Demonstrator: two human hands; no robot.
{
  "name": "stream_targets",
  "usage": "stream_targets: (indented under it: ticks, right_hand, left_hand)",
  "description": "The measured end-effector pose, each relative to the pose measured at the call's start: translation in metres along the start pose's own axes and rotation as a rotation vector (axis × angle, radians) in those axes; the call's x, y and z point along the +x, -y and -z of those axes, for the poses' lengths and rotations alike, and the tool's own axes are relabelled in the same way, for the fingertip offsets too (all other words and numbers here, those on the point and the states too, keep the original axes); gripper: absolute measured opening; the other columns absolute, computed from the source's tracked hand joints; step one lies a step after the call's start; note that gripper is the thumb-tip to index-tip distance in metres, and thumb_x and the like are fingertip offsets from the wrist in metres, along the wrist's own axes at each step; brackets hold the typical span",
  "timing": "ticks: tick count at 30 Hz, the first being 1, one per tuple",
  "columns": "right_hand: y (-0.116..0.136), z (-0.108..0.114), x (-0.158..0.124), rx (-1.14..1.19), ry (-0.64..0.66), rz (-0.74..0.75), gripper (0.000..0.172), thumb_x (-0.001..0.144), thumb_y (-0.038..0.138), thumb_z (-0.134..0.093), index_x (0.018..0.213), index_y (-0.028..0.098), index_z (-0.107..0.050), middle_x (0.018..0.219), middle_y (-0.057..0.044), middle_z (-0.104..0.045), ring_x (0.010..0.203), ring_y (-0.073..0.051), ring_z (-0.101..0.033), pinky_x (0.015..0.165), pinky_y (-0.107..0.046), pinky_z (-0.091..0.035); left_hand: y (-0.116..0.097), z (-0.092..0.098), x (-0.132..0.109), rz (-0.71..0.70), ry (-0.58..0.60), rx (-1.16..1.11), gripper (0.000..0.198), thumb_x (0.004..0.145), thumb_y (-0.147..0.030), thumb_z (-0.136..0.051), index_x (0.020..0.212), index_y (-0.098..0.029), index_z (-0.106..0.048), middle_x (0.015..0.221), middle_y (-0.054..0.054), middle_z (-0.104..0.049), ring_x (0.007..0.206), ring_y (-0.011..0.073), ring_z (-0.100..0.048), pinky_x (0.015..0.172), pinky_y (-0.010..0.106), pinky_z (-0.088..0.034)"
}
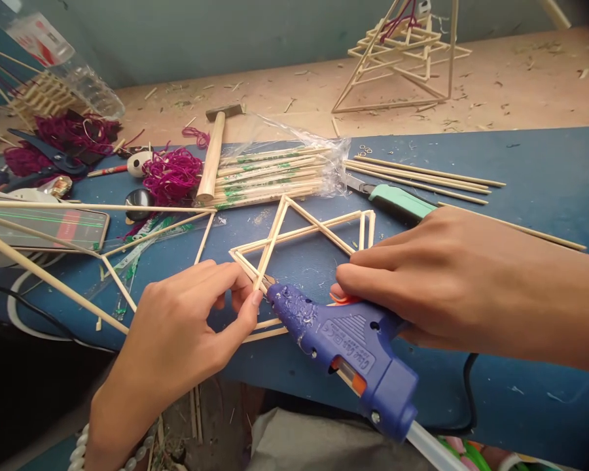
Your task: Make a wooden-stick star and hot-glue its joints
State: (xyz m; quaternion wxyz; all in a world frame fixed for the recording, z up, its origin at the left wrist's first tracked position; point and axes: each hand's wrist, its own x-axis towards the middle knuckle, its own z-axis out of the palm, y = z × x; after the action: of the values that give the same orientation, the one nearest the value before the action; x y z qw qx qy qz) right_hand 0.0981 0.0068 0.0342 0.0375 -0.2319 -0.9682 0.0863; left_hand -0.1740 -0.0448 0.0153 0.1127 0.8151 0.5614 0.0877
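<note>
A blue hot glue gun (343,333) is gripped in my right hand (422,281), with a clear glue stick (429,448) sticking out of its back end. Its nozzle points at a crossing of thin wooden sticks. Those sticks form a star-shaped frame (302,229) that lies on the blue table covering. My left hand (191,320) pinches the frame's left side between thumb and fingertips, close beside the nozzle. The nozzle tip is partly hidden by the sticks. Part of the frame's right side is covered by my right hand.
A wooden-handled hammer (212,157) lies against a plastic bag of sticks (275,170). Behind my right hand is a green-handled utility knife (402,201) near loose sticks (432,176). Another stick frame (167,239) rests over a phone (59,229) at left. A finished-looking stick structure (402,59) stands behind.
</note>
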Motion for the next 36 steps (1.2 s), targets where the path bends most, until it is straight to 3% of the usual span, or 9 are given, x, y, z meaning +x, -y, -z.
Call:
stream_targets:
  ticks: [10, 23, 36]
  right_hand:
    - [-0.002, -0.0081, -0.0023, -0.009, -0.056, 0.03, 0.02, 0.091, 0.007, -0.044, 0.082, 0.019, -0.057, 0.058, 0.002, -0.052, 0.049, -0.011, -0.04, 0.053, -0.032, -0.017]
    - [-0.0077, -0.0048, -0.0052, 0.089, 0.027, -0.004, 0.017, 0.093, 0.014, -0.049, 0.089, 0.02, -0.064, 0.063, -0.001, -0.059, 0.053, -0.012, -0.045, 0.054, -0.033, -0.023]
    - [-0.0056, -0.0072, -0.0057, -0.023, -0.032, 0.007, 0.02, 0.091, 0.007, -0.048, 0.084, 0.02, -0.061, 0.058, 0.002, -0.053, 0.051, -0.012, -0.042, 0.055, -0.033, -0.019]
  left_hand:
    - [0.0005, -0.0005, -0.001, -0.001, -0.016, -0.002, 0.022, 0.094, -0.033, -0.055, 0.076, -0.022, -0.059, 0.07, -0.004, -0.059, 0.065, 0.0119, -0.054, 0.062, 0.027, -0.038]
    - [0.0004, -0.0013, -0.0022, 0.016, -0.006, -0.006, 0.021, 0.095, -0.034, -0.055, 0.078, -0.022, -0.06, 0.07, -0.003, -0.061, 0.066, 0.0129, -0.055, 0.064, 0.027, -0.04]
    - [0.0005, -0.0016, -0.0051, 0.026, -0.011, 0.0, 0.023, 0.095, -0.035, -0.056, 0.076, -0.022, -0.059, 0.07, -0.004, -0.061, 0.063, 0.0119, -0.054, 0.062, 0.027, -0.038]
